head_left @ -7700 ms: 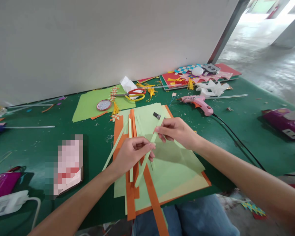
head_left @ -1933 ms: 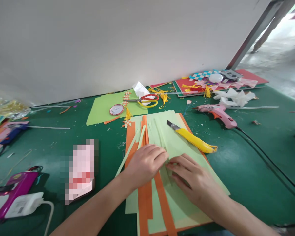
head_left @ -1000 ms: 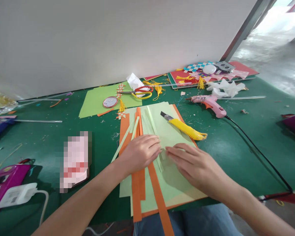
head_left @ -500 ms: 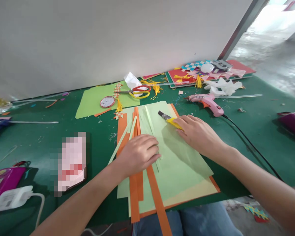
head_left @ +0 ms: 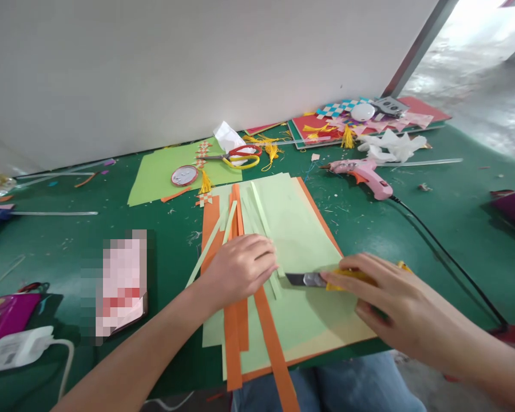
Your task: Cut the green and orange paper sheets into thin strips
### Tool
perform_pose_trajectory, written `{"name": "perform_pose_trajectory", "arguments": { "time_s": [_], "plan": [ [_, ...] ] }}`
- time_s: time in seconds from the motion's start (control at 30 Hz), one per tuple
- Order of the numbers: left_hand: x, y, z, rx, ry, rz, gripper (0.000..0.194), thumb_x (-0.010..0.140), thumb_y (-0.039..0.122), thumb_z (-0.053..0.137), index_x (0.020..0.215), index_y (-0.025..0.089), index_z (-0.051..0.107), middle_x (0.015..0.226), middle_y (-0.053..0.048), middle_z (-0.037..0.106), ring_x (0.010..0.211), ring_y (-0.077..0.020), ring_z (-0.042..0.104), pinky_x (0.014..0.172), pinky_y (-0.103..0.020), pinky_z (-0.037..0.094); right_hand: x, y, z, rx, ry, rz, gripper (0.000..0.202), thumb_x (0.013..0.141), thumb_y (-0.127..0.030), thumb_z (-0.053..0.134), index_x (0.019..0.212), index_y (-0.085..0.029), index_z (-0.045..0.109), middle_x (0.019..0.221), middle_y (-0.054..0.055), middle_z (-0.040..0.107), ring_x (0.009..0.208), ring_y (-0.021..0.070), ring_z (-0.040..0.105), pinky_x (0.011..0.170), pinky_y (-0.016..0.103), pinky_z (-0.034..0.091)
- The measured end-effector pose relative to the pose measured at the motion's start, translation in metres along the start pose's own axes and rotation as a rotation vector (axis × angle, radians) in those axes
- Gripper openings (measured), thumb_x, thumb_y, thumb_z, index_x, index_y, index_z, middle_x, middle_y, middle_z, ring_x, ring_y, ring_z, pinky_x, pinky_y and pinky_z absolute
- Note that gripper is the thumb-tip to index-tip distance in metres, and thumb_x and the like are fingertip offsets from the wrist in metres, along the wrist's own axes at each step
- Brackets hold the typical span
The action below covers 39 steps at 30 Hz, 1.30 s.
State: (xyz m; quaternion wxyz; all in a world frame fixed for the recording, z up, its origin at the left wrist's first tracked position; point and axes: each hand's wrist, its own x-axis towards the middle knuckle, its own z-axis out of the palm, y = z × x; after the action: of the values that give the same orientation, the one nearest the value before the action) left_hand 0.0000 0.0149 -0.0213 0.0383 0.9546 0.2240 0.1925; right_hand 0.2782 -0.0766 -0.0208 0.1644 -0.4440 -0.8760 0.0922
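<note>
Green table [head_left: 171, 246]: strips [head_left: 273, 343] look cut, paper [head_left: 313, 234] remains; right hand [head_left: 392, 292], four o'clock, clamps knife [head_left: 311, 279]; left hand [head_left: 242, 266], hold unclear.

Craft workspace: cutter [head_left: 313, 279], paper strips [head_left: 273, 343], scissors [head_left: 226, 157], glue gun [head_left: 368, 173].

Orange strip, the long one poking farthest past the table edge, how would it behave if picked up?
Probably floppy and light: the orange strip looks like thin, narrow paper. It may catch if pulled, since it runs out of sight beneath the left hand.
</note>
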Motion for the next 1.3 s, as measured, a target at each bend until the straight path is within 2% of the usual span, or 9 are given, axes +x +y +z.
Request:
{"name": "perform_pose_trajectory", "arguments": {
  "time_s": [0.1, 0.23, 0.9, 1.3],
  "plan": [
    [0.001, 0.000, -0.001, 0.001, -0.003, -0.002, 0.016, 0.094, 0.019, 0.052, 0.088, 0.015, 0.066, 0.095, -0.006, 0.069, 0.101, -0.0220, 0.064, 0.089, -0.037, 0.053, -0.002, -0.012, 0.003, -0.012, -0.054, -0.007, 0.044, 0.087, -0.010, 0.043, 0.126, -0.026, 0.055, 0.107, 0.009, 0.057, 0.091, 0.0221, 0.058, 0.076, 0.039, 0.052],
    [0.001, 0.000, -0.001, 0.007, -0.013, -0.002, 0.017, 0.095, 0.019, 0.051, 0.089, 0.015, 0.066, 0.095, -0.006, 0.070, 0.101, -0.0220, 0.064, 0.088, -0.037, 0.053, 0.002, -0.018, 0.004, -0.047, -0.056, -0.014, 0.042, 0.089, -0.011, 0.041, 0.126, -0.024, 0.054, 0.106, 0.010, 0.058, 0.090, 0.0227, 0.059, 0.074, 0.041, 0.053],
    [0.000, 0.001, -0.001, 0.013, -0.006, 0.005, 0.017, 0.095, 0.020, 0.052, 0.088, 0.014, 0.067, 0.095, -0.006, 0.070, 0.100, -0.0225, 0.064, 0.086, -0.037, 0.054, 0.001, -0.017, 0.004, -0.062, -0.034, 0.004, 0.044, 0.089, -0.011, 0.041, 0.129, -0.024, 0.053, 0.107, 0.010, 0.057, 0.093, 0.0243, 0.058, 0.074, 0.041, 0.053],
    [0.000, 0.000, 0.000, 0.004, -0.016, -0.001, 0.017, 0.095, 0.020, 0.052, 0.090, 0.014, 0.067, 0.096, -0.006, 0.069, 0.102, -0.0223, 0.063, 0.088, -0.038, 0.053, -0.002, -0.016, 0.003, -0.059, -0.034, -0.002, 0.044, 0.089, -0.011, 0.041, 0.129, -0.023, 0.053, 0.107, 0.010, 0.057, 0.091, 0.0223, 0.057, 0.075, 0.039, 0.052]
  ]
}}
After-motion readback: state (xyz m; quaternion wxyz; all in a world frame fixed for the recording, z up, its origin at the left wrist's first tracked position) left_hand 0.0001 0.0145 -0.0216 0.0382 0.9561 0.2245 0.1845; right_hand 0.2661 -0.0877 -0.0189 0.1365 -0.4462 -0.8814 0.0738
